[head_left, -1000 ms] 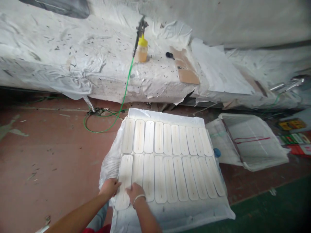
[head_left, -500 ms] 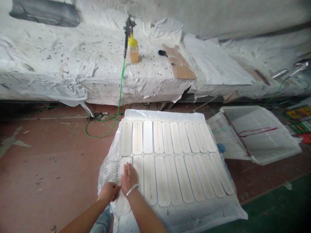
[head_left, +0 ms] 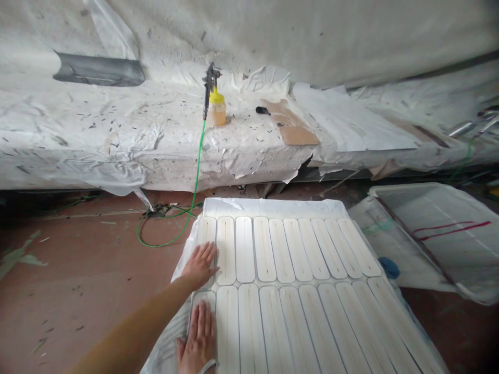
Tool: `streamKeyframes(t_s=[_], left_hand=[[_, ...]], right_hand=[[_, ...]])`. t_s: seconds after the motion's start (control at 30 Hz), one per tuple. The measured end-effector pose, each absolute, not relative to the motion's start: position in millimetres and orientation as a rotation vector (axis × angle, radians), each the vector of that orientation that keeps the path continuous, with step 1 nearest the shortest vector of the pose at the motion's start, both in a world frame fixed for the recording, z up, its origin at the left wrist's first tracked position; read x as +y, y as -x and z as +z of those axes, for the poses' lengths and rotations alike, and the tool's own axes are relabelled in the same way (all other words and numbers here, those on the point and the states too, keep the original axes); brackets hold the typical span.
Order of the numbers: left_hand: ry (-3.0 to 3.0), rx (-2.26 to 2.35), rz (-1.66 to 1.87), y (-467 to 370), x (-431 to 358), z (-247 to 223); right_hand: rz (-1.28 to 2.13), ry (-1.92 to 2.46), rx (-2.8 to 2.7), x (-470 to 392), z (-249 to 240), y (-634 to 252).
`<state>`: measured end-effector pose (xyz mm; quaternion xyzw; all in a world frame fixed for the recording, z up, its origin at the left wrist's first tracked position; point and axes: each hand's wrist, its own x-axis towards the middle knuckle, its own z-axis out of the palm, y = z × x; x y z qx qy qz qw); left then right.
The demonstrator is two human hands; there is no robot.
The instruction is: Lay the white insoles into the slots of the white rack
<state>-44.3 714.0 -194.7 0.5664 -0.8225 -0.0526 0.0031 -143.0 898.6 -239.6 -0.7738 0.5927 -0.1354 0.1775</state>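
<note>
Two rows of long white strips with rounded ends lie side by side on a board covered in white sheeting [head_left: 273, 208]. Each strip has a thin line down its middle. My left hand [head_left: 198, 266] rests with fingers spread on the leftmost strip of the far row [head_left: 206, 227], partly hiding it. Nearer to me, my right hand [head_left: 198, 337], with a silver bracelet at the wrist, lies flat on the leftmost strip of the near row [head_left: 205, 297]. Neither hand grips anything.
Beyond the board runs a bench draped in white cloth [head_left: 167, 124]. On it stand a spray gun [head_left: 209, 88] with a yellow-capped cup [head_left: 217, 110] and a green hose [head_left: 198, 171], beside brown cardboard [head_left: 296, 132]. A whitish bin [head_left: 448, 218] sits at the right.
My left hand has left the near strip's edge, opened, and moved forward onto the far row. My right hand stays flat on the near-left strip. The camera has tilted up.
</note>
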Motion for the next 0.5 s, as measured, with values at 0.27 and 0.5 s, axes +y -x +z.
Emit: streamKeyframes(t_s=[0.27, 0.5], left_hand=[[-1.616, -2.552, 0.027, 18.4, 708.5, -247.5], [-1.56, -2.613, -0.038, 18.7, 705.3, -236.5]], right_hand=[[-0.328, 2.122, 1.694, 896.5, -229.9, 130.8], [-0.465, 2.27, 1.691, 956.1, -285.4, 128.3]])
